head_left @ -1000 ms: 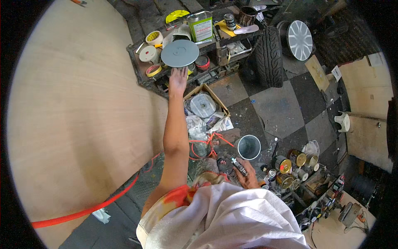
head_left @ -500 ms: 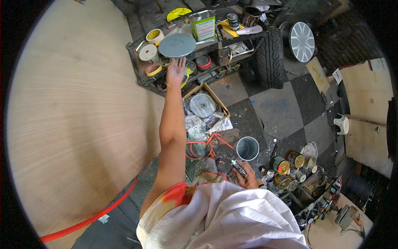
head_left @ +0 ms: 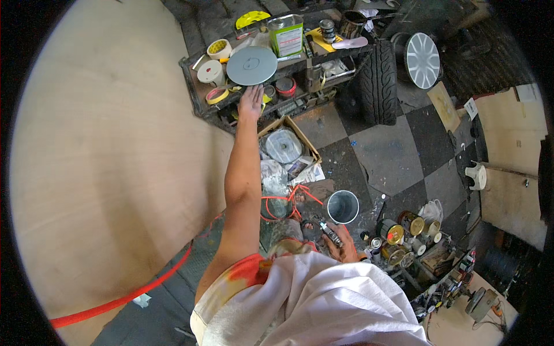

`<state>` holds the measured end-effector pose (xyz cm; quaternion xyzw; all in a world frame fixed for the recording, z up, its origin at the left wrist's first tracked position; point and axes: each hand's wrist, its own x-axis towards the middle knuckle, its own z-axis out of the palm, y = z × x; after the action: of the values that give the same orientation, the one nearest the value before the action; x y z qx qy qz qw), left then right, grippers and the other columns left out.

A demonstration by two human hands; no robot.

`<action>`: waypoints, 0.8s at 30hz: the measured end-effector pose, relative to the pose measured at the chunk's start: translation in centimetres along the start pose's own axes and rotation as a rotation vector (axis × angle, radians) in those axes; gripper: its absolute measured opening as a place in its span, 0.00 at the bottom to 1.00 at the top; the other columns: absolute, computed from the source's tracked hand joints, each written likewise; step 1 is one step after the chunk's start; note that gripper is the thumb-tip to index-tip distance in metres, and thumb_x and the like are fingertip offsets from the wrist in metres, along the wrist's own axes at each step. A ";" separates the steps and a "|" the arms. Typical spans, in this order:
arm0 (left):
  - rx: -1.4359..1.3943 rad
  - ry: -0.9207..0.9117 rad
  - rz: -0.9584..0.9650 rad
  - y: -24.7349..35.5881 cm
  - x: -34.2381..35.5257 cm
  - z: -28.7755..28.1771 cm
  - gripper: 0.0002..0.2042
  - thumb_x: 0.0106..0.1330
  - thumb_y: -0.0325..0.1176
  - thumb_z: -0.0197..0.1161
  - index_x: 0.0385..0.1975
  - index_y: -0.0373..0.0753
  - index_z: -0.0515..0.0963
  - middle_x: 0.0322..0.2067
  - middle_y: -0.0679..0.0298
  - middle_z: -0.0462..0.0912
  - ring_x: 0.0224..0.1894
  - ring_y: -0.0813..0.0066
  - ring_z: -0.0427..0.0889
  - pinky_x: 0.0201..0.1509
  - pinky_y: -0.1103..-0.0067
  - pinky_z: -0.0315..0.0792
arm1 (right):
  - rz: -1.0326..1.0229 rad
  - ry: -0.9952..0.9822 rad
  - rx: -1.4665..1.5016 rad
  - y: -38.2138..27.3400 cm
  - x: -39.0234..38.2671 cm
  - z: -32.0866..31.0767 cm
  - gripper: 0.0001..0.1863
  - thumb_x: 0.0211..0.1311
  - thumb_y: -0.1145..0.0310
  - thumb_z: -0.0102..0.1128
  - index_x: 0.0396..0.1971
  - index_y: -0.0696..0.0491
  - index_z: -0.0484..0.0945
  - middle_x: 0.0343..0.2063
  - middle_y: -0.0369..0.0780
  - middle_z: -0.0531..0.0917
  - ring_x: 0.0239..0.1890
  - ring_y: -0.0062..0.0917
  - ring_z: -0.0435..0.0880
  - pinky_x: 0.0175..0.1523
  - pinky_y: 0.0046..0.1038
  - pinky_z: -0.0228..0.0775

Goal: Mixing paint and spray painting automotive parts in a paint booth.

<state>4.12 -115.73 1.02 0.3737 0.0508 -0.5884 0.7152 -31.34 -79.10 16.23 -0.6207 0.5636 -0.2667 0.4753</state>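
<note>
My left hand is stretched far forward, its fingers at the near edge of a flat round grey disc. The disc is held up over the cart, its smooth face showing a faint outline in the middle. The fingertips are partly hidden under it. Low down, close to my body, my right hand is closed around a slim silver-and-black metal tool, perhaps a spray gun. An open round metal container appears just beyond that hand; I cannot tell whether it is joined to the tool.
Ahead, a dark cart carries tape rolls and a green-and-white can. A tyre stands beside it. A large pale panel fills the left. A red hose runs below. Paint cans crowd the right floor.
The grey disc has tipped so more of its face shows, shifting slightly right and nearer with my left hand. My right hand keeps its hold on the metal tool.
</note>
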 end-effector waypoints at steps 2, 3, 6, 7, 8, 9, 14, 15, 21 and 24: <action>0.015 -0.001 -0.008 -0.5 -0.2 -0.1 0.21 0.74 0.29 0.46 0.63 0.26 0.60 0.63 0.47 0.65 0.64 0.53 0.69 0.69 0.67 0.67 | 0.005 0.013 -0.020 -0.6 0.0 -0.2 0.20 0.58 0.74 0.66 0.51 0.58 0.76 0.37 0.48 0.78 0.40 0.41 0.80 0.48 0.31 0.70; 0.029 -0.006 -0.010 -0.8 -0.1 -0.1 0.22 0.74 0.29 0.44 0.66 0.27 0.57 0.65 0.47 0.63 0.65 0.53 0.67 0.71 0.67 0.64 | 0.003 0.016 -0.025 -0.3 -0.1 -0.3 0.20 0.58 0.74 0.66 0.51 0.58 0.76 0.37 0.48 0.78 0.40 0.41 0.80 0.48 0.31 0.70; 0.127 0.041 -0.018 -2.8 0.0 -1.1 0.21 0.72 0.31 0.48 0.61 0.26 0.64 0.59 0.46 0.71 0.61 0.53 0.72 0.66 0.69 0.69 | -0.029 0.005 -0.048 0.6 -0.6 -0.6 0.20 0.58 0.73 0.66 0.51 0.58 0.76 0.37 0.48 0.78 0.41 0.41 0.80 0.47 0.30 0.70; 0.123 0.048 0.007 -2.6 0.4 -3.7 0.21 0.72 0.31 0.48 0.61 0.26 0.64 0.59 0.46 0.71 0.61 0.53 0.72 0.66 0.69 0.69 | -0.052 -0.002 -0.055 0.3 -0.8 -0.4 0.20 0.58 0.74 0.66 0.51 0.58 0.75 0.37 0.48 0.78 0.40 0.40 0.79 0.47 0.30 0.70; 0.806 -0.085 0.182 -0.9 1.0 -8.2 0.19 0.73 0.33 0.45 0.56 0.25 0.68 0.55 0.46 0.75 0.57 0.53 0.76 0.63 0.67 0.72 | -0.096 -0.034 -0.046 -0.5 -0.9 0.1 0.20 0.58 0.75 0.66 0.51 0.58 0.75 0.36 0.48 0.77 0.39 0.40 0.79 0.46 0.30 0.70; 1.503 -0.186 0.335 1.4 1.0 -12.1 0.19 0.74 0.35 0.43 0.52 0.25 0.71 0.51 0.45 0.78 0.53 0.52 0.80 0.59 0.65 0.76 | -0.140 -0.078 -0.020 -1.3 -1.1 0.6 0.20 0.58 0.75 0.66 0.51 0.58 0.75 0.36 0.48 0.77 0.39 0.40 0.79 0.46 0.30 0.70; 1.082 -0.036 -0.108 -13.0 -15.5 -20.0 0.14 0.60 0.42 0.56 0.33 0.39 0.83 0.29 0.60 0.84 0.34 0.70 0.82 0.41 0.68 0.74 | -0.171 -0.052 -0.072 0.7 -2.7 -0.1 0.20 0.58 0.76 0.64 0.52 0.58 0.75 0.35 0.47 0.77 0.36 0.37 0.79 0.43 0.29 0.71; 1.407 0.001 0.046 -8.9 -17.9 -32.0 0.14 0.58 0.41 0.54 0.31 0.40 0.84 0.30 0.59 0.86 0.33 0.67 0.84 0.39 0.68 0.74 | -0.236 -0.209 -0.001 -1.8 -3.5 1.5 0.20 0.58 0.76 0.64 0.52 0.58 0.75 0.35 0.48 0.77 0.36 0.36 0.80 0.43 0.29 0.71; 1.411 0.380 0.044 -14.4 -46.6 -40.0 0.16 0.56 0.44 0.61 0.31 0.36 0.84 0.29 0.47 0.84 0.34 0.45 0.83 0.42 0.60 0.74 | -0.280 -0.190 -0.118 2.5 -6.2 0.2 0.22 0.60 0.74 0.64 0.55 0.57 0.74 0.44 0.51 0.80 0.48 0.40 0.80 0.53 0.34 0.70; 1.974 0.108 -0.376 -11.0 -65.1 -59.8 0.18 0.68 0.42 0.49 0.42 0.36 0.81 0.43 0.50 0.84 0.41 0.58 0.83 0.43 0.61 0.75 | -0.369 -0.479 -0.176 -0.8 -8.1 2.5 0.23 0.61 0.71 0.64 0.57 0.53 0.73 0.50 0.52 0.79 0.53 0.48 0.78 0.58 0.38 0.69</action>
<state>-3.30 -28.20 -13.59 0.8114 -0.3689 -0.4528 -0.0222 -30.65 -70.69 17.59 -0.7963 0.3345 -0.1448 0.4828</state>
